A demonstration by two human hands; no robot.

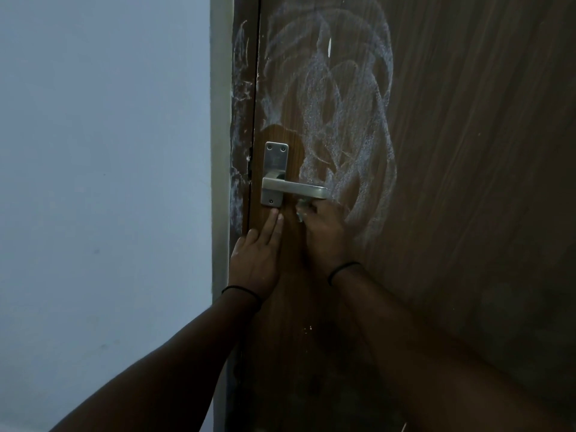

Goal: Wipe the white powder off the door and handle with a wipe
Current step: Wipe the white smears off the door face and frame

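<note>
Wiping under the lever with most of the powder not yet touched

Your right hand (324, 222) has its fingers curled round a small bunched wipe (301, 213), tucked just under the free end of the handle (294, 188); your left hand (257, 257) lies flat, fingers straight against the door (467, 151) just below the handle plate. White powder (339, 113) swirls above and to the right of your right fingers, and more streaks the door frame (240, 120) above your left fingertips. Risks: a wad that small probably loads fast and smears powder onto the cleaned patch around the plate; pushing up may knock the lever; the frame is easily forgotten.
</note>
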